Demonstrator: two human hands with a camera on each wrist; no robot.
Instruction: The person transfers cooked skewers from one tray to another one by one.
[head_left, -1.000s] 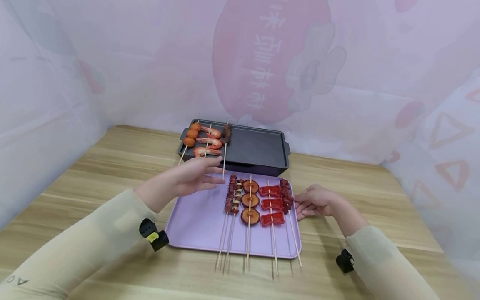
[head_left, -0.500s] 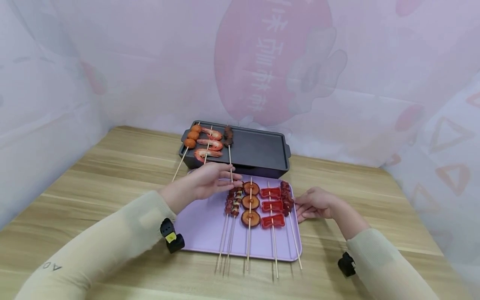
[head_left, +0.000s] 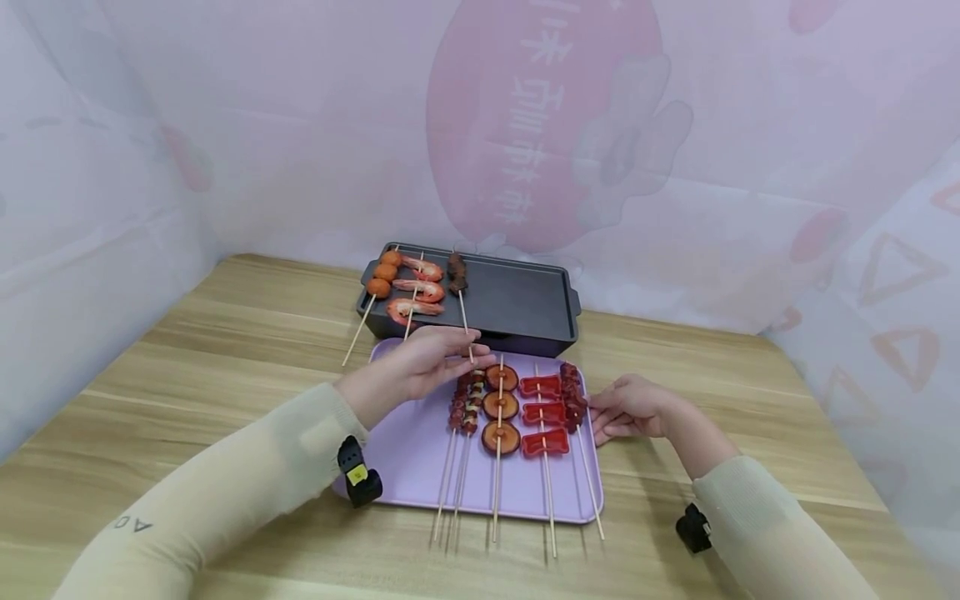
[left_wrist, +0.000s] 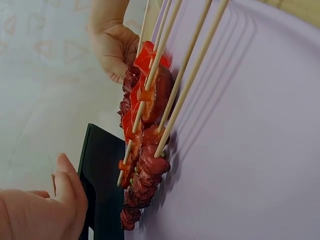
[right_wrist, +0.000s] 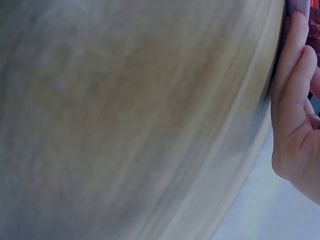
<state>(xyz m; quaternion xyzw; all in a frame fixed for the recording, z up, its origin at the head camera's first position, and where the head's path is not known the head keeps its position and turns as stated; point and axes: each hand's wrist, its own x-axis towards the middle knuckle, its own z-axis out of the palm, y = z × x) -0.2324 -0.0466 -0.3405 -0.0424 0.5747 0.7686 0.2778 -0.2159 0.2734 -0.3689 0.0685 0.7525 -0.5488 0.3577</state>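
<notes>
My left hand (head_left: 438, 358) pinches the lower stick of a dark brown meat skewer (head_left: 457, 273), whose meat end lies on the black grill pan (head_left: 517, 287). In the left wrist view the same hand (left_wrist: 50, 207) is by the pan's side, with a short stick end between its fingers. My right hand (head_left: 628, 406) rests beside the lilac tray (head_left: 405, 458), fingertips at its right rim, close to a red meat skewer (head_left: 572, 396). In the right wrist view, fairly straight fingers (right_wrist: 292, 75) lie along the tray's edge.
On the tray lie a mushroom-slice skewer (head_left: 500, 407), a red bone-shaped skewer (head_left: 543, 412) and two thin meat skewers (head_left: 458, 410), sticks overhanging the front. The pan also holds an orange ball skewer (head_left: 385, 271) and a prawn skewer (head_left: 417, 290). A printed cloth (head_left: 337, 125) rises behind the table (head_left: 195, 358).
My left hand has moved right and its fingers have closed in on the brown meat skewer's stick, whose lower end has swung right. My right hand has stayed at the tray.
</notes>
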